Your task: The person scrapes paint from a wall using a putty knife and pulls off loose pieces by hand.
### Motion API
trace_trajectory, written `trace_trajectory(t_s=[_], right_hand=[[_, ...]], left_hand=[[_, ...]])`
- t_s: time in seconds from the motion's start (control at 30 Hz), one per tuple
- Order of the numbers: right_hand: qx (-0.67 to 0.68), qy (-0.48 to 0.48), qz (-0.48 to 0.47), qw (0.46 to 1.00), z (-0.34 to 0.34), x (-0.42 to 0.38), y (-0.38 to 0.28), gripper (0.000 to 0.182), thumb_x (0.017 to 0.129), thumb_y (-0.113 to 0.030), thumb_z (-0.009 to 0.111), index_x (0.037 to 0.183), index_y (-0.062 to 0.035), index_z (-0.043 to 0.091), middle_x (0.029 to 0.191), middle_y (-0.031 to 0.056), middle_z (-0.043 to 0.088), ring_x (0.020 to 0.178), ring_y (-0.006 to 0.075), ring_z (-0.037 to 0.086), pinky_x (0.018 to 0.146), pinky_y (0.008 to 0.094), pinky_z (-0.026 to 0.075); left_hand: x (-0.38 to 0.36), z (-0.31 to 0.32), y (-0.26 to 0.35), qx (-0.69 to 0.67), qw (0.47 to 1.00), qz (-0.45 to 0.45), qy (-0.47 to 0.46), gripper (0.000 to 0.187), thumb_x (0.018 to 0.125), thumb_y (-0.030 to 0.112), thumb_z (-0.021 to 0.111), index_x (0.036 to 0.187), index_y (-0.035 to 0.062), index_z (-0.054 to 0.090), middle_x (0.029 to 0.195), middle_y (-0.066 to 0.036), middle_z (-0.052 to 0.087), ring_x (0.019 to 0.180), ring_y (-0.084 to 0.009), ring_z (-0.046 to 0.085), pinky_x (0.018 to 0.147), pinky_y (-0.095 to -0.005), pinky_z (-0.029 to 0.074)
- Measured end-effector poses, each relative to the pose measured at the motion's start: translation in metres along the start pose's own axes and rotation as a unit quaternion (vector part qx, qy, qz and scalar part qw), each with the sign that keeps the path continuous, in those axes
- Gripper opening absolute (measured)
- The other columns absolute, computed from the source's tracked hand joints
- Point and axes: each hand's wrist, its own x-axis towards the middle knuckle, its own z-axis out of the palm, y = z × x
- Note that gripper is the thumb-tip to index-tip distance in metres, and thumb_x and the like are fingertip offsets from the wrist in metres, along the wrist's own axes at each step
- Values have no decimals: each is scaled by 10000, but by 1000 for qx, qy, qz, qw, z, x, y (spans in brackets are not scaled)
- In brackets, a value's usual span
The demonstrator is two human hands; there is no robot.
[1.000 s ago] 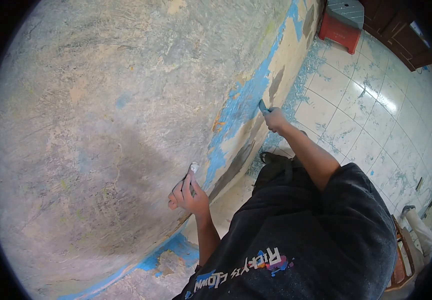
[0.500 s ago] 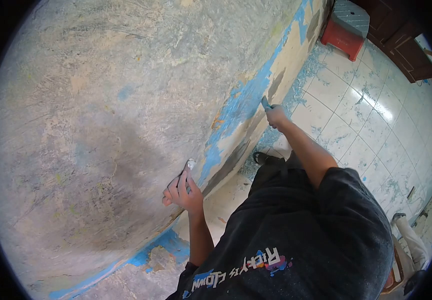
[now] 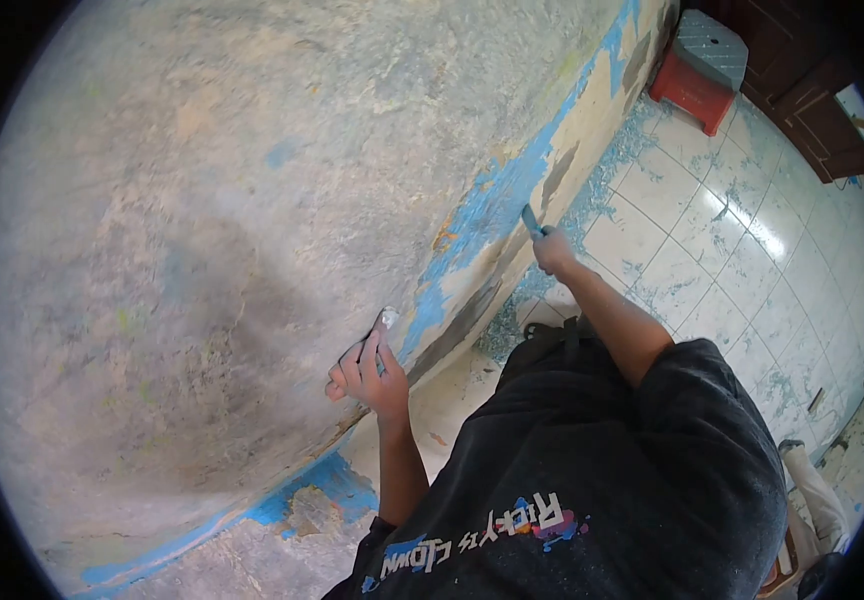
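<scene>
My right hand (image 3: pixel 554 250) is wrapped round the handle of a scraper (image 3: pixel 531 220). The scraper's blade end meets the strip of blue paint (image 3: pixel 512 190) low on the wall. Further left, my left hand (image 3: pixel 370 377) rests against the bare grey wall (image 3: pixel 202 200) with its fingers apart. A whitish patch (image 3: pixel 389 317) shows at the tip of its outstretched finger. Around the blue strip, the paint is ragged, with cream and dark grey patches below it.
Blue paint flakes litter the white tiled floor (image 3: pixel 652 190) along the wall's foot. A red and grey step stool (image 3: pixel 697 90) stands at the far end, beside dark wooden cabinets (image 3: pixel 802 100). Another blue paint patch (image 3: pixel 322 490) lies at the lower left.
My right hand and the scraper have shifted slightly down in view. My left hand stays against the wall while the whole view shifts a little.
</scene>
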Motion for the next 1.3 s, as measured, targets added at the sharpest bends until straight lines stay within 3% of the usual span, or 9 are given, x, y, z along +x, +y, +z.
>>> trace_trajectory(t_s=[0.23,0.33,0.57,0.67,0.93,1.13,1.3], right_hand=[[-34,-207,57,976,37,-47,45,335,1017,-336,542,981,-10,606,625,77,536,451,186,519,365,358,371],[-76,-212,70,972,43,-62,43,327,1017,-346,548,999,-20,577,657,65,507,457,159,479,369,322,343],[33,-240,113,963,36,-141,-25,267,1058,-300,520,1205,-78,538,806,58,530,545,129,479,399,264,335],[59,-254,101,960,53,-173,-38,279,1061,-310,516,1229,-87,528,820,63,524,548,129,478,403,260,333],[181,-228,107,951,106,-211,-40,138,1049,-214,477,1127,-100,475,850,62,473,551,142,438,408,259,296],[131,-197,54,970,115,-217,-38,121,1051,-213,460,1084,-96,462,834,59,470,518,125,400,408,264,263],[109,-174,64,977,123,-229,-57,103,1052,-203,457,1074,-103,447,825,59,470,509,115,376,405,262,247]], left_hand=[[0,-13,1,-9,1000,-13,12,251,789,85,793,1015,191,763,966,7,622,929,-234,552,874,-422,278],[-10,-26,-6,-24,999,-22,20,259,787,84,804,1029,166,763,992,-3,635,955,-238,570,897,-412,287],[-61,-47,-36,-27,992,-102,66,250,787,86,809,1023,157,771,1000,-21,633,954,-249,575,927,-416,290],[-85,-53,-51,-21,985,-147,84,242,803,97,809,1036,149,773,1003,-26,632,976,-258,587,939,-424,306],[-118,-55,-75,-23,971,-188,149,217,832,105,807,1041,147,771,1011,-22,633,980,-252,590,964,-428,319],[-114,-64,-82,-24,965,-191,180,193,832,109,823,1010,164,774,996,5,634,948,-219,590,959,-419,321],[-113,-52,-82,-33,962,-190,191,180,833,122,830,996,183,783,984,18,632,917,-197,593,949,-420,321]])
